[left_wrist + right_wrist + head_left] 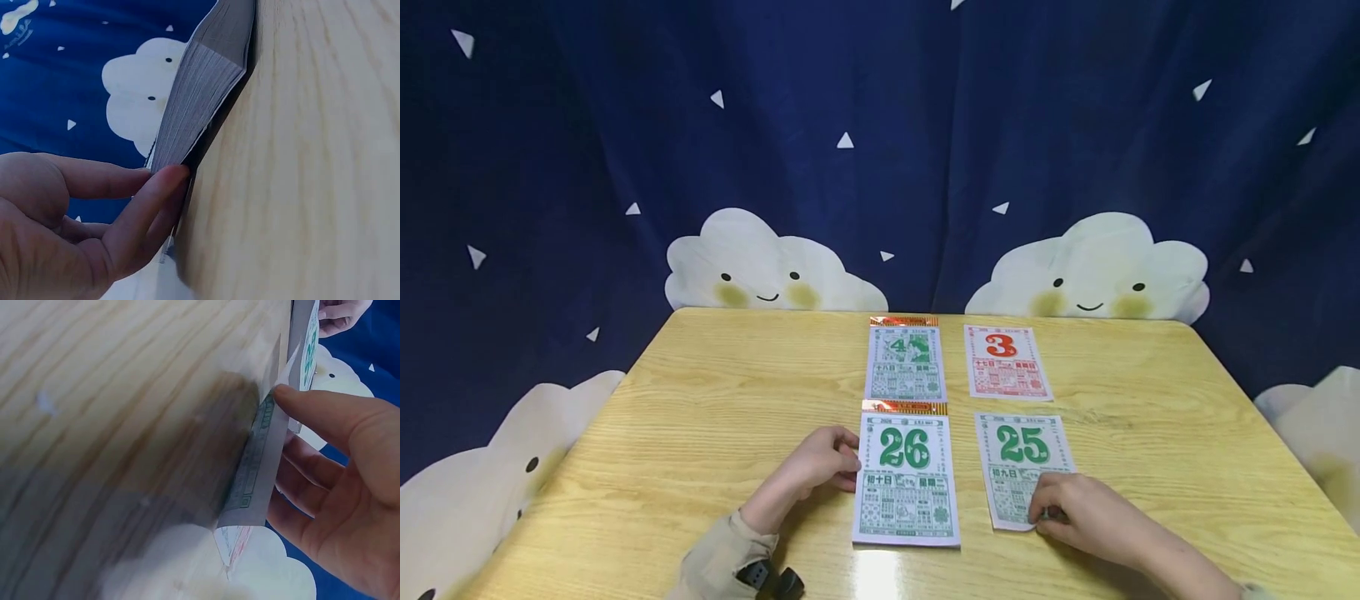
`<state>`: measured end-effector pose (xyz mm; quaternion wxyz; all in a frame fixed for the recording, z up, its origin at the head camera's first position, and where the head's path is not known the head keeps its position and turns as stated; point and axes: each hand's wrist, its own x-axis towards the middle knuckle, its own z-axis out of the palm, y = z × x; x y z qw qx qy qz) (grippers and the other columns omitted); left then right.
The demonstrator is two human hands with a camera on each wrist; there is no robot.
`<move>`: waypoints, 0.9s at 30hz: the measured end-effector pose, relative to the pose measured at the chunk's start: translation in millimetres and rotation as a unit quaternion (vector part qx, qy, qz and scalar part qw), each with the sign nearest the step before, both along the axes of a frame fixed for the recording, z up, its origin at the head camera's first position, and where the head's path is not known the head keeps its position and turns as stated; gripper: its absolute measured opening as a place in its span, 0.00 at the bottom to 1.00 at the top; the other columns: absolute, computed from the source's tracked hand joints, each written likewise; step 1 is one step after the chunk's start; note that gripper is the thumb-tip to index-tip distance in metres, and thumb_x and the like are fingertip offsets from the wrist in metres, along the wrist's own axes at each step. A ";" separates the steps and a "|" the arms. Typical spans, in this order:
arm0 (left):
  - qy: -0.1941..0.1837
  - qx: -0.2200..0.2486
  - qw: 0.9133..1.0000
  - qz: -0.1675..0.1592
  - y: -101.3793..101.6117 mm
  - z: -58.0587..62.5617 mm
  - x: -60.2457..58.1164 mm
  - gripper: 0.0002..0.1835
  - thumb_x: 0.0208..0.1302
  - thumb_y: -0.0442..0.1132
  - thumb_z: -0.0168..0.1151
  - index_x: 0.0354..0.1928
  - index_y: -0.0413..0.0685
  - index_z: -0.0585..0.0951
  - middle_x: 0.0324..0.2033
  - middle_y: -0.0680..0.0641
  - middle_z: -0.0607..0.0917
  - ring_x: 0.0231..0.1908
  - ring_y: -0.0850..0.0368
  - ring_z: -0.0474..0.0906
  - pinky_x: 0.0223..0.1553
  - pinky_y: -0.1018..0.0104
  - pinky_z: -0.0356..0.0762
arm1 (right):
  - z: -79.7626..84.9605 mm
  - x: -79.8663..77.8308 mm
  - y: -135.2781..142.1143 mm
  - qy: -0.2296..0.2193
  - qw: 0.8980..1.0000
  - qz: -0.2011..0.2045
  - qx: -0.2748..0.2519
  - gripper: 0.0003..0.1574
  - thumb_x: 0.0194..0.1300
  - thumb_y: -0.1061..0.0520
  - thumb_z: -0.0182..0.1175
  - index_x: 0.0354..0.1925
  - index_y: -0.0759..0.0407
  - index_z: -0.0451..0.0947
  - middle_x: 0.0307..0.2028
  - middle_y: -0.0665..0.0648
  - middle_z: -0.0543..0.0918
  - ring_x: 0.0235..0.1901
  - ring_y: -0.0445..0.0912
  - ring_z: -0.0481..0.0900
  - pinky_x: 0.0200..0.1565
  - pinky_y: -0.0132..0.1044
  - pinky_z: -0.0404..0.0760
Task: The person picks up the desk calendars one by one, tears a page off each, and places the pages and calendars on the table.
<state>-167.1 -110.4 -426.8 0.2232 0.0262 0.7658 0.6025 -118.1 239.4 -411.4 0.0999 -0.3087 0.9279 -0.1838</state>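
Observation:
A thick tear-off calendar pad (906,479) showing a green 26 lies on the wooden table, its page block (203,81) seen from the side in the left wrist view. My left hand (825,460) pinches the pad's left edge between thumb and fingers. To the right of the pad lies a loose calendar page (1021,450) with a green 25. My right hand (1084,515) pinches this page near its lower right corner. In the right wrist view the page (262,462) bends up off the wood, with the thumb at its edge.
Behind the 26 pad lies another calendar pad (906,364) with a green 4. A loose page (1006,363) with a red 3 lies to its right. The wooden table (737,375) ends at a dark blue curtain (790,108) printed with clouds.

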 end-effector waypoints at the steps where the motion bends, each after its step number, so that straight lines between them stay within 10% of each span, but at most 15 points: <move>1: 0.001 -0.002 1.000 0.002 0.3 0.2 -0.4 0.18 0.51 0.22 0.54 0.47 0.23 0.68 0.26 0.42 0.75 0.24 0.54 0.79 0.29 0.60 0.82 | 0.0 0.1 -0.1 -0.002 1.000 0.001 -0.002 0.02 0.54 0.50 0.64 0.26 0.40 0.80 0.29 0.34 0.73 0.28 0.29 0.70 0.28 0.29 0.72; 16: 0.030 -0.032 0.999 0.027 0.7 0.5 -5.9 0.20 0.48 0.23 0.59 0.46 0.23 0.71 0.23 0.43 0.74 0.22 0.54 0.80 0.27 0.61 0.82 | 4.1 -5.1 -1.1 -0.005 1.000 -0.004 0.012 0.02 0.52 0.51 0.65 0.29 0.43 0.81 0.29 0.36 0.73 0.27 0.31 0.69 0.27 0.29 0.70; 27: 0.088 -0.151 0.984 0.025 -19.1 14.4 -40.4 0.15 0.58 0.34 0.56 0.46 0.34 0.77 0.27 0.40 0.81 0.23 0.53 0.77 0.27 0.61 0.79 | 24.2 -45.8 11.0 0.094 0.994 -0.030 0.050 0.04 0.56 0.51 0.62 0.32 0.47 0.81 0.27 0.37 0.75 0.26 0.30 0.70 0.24 0.28 0.69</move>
